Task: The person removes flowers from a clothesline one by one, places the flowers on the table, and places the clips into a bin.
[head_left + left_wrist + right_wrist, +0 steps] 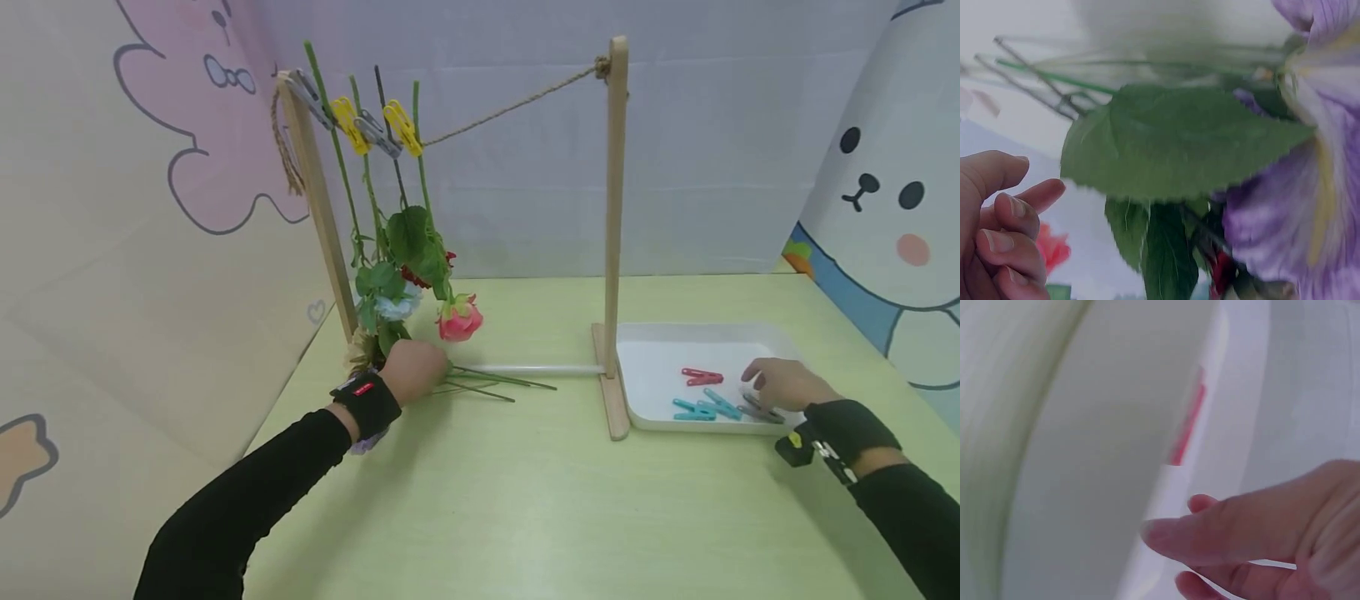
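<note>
My left hand (pixel 414 372) is low beside the left post, by loose flower stems (pixel 498 380) on the table. In the left wrist view its fingers are loosely bent with nothing seen between them, close to a green leaf (pixel 1179 144) and a purple flower (pixel 1329 187). My right hand (pixel 789 383) hovers over the white tray (pixel 637 342), thumb and fingers relaxed. Under it lies a grey clothespin (pixel 761 410); teal clothespins (pixel 722 404) and red clothespins (pixel 702 377) lie to its left. In the right wrist view no clothespin shows in that hand.
A rope (pixel 517 106) runs between two wooden posts (pixel 615 208). Yellow clothespins (pixel 402 127) and grey clothespins (pixel 377 133) on its left half hold flowers upside down, among them a pink rose (pixel 459 320) and a pale blue flower (pixel 397 305). A white bar (pixel 532 369) joins the posts low down.
</note>
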The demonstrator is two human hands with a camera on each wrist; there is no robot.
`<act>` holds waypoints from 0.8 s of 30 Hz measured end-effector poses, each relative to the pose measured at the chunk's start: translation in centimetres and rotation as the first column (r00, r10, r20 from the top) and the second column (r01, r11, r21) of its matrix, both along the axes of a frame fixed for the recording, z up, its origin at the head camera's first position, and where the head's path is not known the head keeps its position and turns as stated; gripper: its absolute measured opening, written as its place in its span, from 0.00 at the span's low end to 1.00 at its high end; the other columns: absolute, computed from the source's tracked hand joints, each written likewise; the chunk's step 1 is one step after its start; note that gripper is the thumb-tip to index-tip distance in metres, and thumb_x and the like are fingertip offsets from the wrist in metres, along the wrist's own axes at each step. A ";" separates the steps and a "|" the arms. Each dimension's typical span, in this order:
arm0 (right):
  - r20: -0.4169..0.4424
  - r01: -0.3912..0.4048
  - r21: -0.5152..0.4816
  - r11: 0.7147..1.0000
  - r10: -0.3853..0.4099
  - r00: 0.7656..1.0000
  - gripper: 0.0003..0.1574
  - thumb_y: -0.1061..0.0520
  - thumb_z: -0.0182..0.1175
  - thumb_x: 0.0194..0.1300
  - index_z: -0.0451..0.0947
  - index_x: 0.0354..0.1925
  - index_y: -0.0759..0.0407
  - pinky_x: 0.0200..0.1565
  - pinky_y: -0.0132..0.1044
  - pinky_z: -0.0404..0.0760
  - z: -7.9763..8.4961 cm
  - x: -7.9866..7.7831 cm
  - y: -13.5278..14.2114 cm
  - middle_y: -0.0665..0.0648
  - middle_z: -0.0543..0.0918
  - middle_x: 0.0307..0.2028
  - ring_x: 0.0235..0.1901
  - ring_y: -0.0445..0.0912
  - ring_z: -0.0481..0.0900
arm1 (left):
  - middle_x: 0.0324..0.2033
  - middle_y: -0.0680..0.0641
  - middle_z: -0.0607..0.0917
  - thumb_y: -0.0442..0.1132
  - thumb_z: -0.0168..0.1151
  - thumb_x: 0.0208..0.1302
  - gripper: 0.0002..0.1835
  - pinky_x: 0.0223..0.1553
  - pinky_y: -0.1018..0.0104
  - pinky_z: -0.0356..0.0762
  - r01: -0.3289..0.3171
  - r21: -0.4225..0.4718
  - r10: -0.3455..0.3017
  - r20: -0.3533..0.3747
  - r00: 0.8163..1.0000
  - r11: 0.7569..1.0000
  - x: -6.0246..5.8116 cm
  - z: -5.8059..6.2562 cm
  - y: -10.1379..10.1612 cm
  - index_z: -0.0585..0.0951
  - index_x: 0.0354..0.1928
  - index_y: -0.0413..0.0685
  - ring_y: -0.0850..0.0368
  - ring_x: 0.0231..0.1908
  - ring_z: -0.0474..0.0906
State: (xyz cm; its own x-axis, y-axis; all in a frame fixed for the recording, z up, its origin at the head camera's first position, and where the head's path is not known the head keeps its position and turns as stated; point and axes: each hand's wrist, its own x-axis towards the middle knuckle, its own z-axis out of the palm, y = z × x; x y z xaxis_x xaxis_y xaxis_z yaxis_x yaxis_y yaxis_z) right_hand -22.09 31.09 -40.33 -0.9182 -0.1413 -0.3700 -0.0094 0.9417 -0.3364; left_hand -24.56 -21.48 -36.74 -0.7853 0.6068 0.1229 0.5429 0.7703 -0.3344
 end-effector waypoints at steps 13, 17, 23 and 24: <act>-0.276 -0.067 0.055 0.996 0.080 0.958 0.20 0.72 0.55 0.53 0.70 0.47 0.75 0.33 0.52 0.77 7.7 0.5 -3.5 0.75 0.77 0.41 0.38 0.66 0.75 | 0.11 0.55 0.58 0.39 0.56 0.61 0.18 0.15 0.68 0.54 -0.094 0.108 0.093 0.017 0.996 0.990 0.1 4.5 -1.4 0.70 0.13 0.48 0.61 0.15 0.55; -0.330 -0.073 0.069 0.995 0.092 0.940 0.21 0.73 0.56 0.51 0.70 0.47 0.76 0.36 0.54 0.76 9.9 0.4 -5.0 0.76 0.77 0.41 0.38 0.65 0.75 | 0.11 0.55 0.54 0.40 0.56 0.62 0.22 0.16 0.68 0.50 -0.119 0.133 0.123 -0.022 0.992 0.984 0.2 6.1 -1.5 0.64 0.11 0.49 0.61 0.13 0.52; -0.395 -0.111 0.051 0.993 0.122 0.911 0.22 0.74 0.57 0.50 0.71 0.47 0.75 0.37 0.53 0.77 11.8 0.7 -7.3 0.75 0.76 0.41 0.36 0.61 0.74 | 0.10 0.55 0.50 0.43 0.55 0.64 0.28 0.16 0.68 0.45 -0.141 0.150 0.156 -0.093 0.983 0.979 0.1 8.0 -1.5 0.55 0.09 0.52 0.61 0.11 0.50; -0.406 -0.117 0.039 0.992 0.123 0.906 0.22 0.74 0.57 0.50 0.71 0.47 0.74 0.37 0.53 0.77 12.0 0.7 -7.6 0.75 0.77 0.41 0.36 0.61 0.74 | 0.10 0.55 0.50 0.43 0.55 0.64 0.28 0.16 0.68 0.44 -0.139 0.158 0.157 -0.104 0.982 0.978 0.1 8.3 -1.5 0.55 0.09 0.52 0.61 0.11 0.49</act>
